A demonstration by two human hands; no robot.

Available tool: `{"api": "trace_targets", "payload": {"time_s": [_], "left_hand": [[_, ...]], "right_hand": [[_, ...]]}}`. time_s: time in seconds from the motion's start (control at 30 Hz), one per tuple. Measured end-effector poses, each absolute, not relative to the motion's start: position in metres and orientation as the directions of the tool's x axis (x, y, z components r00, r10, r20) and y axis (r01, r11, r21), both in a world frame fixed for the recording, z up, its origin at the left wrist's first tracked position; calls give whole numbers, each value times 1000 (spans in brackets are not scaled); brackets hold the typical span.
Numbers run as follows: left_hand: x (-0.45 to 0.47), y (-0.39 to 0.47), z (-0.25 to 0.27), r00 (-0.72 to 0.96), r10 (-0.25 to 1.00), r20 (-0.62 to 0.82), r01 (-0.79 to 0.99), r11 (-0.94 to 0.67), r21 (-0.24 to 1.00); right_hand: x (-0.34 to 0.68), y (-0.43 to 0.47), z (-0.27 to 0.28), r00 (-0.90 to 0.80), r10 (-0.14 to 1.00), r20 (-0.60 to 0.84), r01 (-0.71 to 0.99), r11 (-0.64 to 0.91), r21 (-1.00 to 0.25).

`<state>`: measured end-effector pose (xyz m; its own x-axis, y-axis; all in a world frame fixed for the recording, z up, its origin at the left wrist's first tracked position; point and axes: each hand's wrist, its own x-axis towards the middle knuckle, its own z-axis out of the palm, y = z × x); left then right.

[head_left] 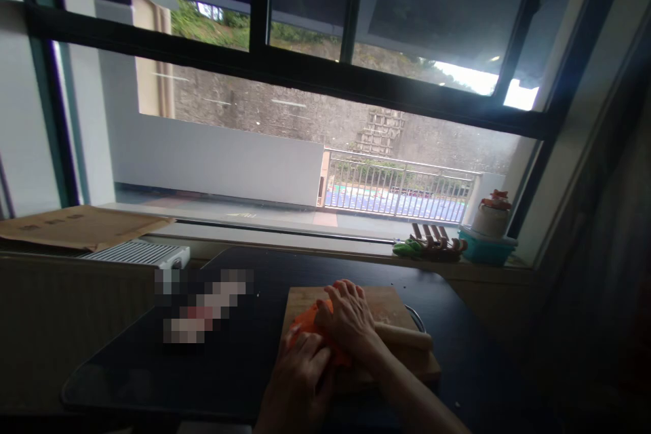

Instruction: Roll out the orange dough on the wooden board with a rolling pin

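A wooden board (397, 300) lies on the dark table, and on it is a soft orange mass that looks like dough (308, 315). My right hand (350, 319) presses over the orange dough, its fingers bent down toward the far side. Closer to me, my left hand (302, 366) has curled fingers gripping the near left side of the same dough. Both hands cover much of it, so its full shape is hidden. A pale wooden rolling pin (407, 336) rests on the board just right of my right wrist, partly behind it.
The dark table (224, 373) runs up to the window sill. A pixelated patch (208, 308) hides something at its left. On the sill stand a turquoise box (488, 245), a brown slatted rack (437, 241) and a green item (407, 248). Brown cardboard (76, 227) lies far left.
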<state>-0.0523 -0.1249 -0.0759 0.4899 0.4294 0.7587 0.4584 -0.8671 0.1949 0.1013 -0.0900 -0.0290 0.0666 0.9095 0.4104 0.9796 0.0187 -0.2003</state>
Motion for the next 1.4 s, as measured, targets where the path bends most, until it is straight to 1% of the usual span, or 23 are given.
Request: {"api": "trace_targets", "payload": {"time_s": [0.07, 0.13, 0.23, 0.3, 0.4, 0.53, 0.63, 0.8, 0.97, 1.07, 1.2, 1.3, 1.4], "left_hand": [[-52, -127, -74, 496, 468, 732, 472, -853, 225], [-52, -129, -71, 504, 484, 715, 471, -848, 243], [-53, -130, -66, 496, 462, 735, 447, -862, 241], [-54, -129, -65, 502, 433, 748, 442, -872, 209], [-53, -127, -67, 507, 417, 754, 445, -876, 185], [-51, -128, -71, 474, 463, 749, 455, -857, 242], [-51, -129, -70, 488, 472, 734, 472, -850, 233], [-52, -130, -65, 527, 473, 706, 479, -852, 213], [-53, -129, -65, 535, 426, 730, 473, -867, 160], [-53, -129, -67, 520, 439, 732, 481, -860, 174], [-52, -131, -64, 529, 473, 705, 503, -843, 189], [-53, -132, -61, 546, 478, 688, 513, -840, 177], [-54, -132, -59, 551, 474, 687, 506, -844, 177]], "right_hand": [[101, -90, -28, 64, 916, 395, 983, 10, -183], [107, -77, -23, 97, 928, 359, 983, -32, -183], [123, -46, -14, 162, 929, 334, 974, -96, -206], [129, -33, -11, 184, 925, 333, 969, -114, -220], [128, -36, -13, 161, 929, 334, 971, -89, -221], [109, -72, -25, 112, 934, 339, 978, -43, -206], [99, -91, -29, 108, 924, 366, 980, -38, -194], [113, -61, -17, 182, 946, 269, 973, -135, -186], [132, -23, -8, 201, 940, 274, 968, -147, -206], [125, -36, -11, 159, 944, 290, 975, -104, -196], [101, -76, -20, 96, 944, 316, 984, -43, -172], [92, -90, -22, 109, 936, 335, 986, -58, -157], [100, -74, -17, 140, 943, 300, 983, -96, -160]]}}
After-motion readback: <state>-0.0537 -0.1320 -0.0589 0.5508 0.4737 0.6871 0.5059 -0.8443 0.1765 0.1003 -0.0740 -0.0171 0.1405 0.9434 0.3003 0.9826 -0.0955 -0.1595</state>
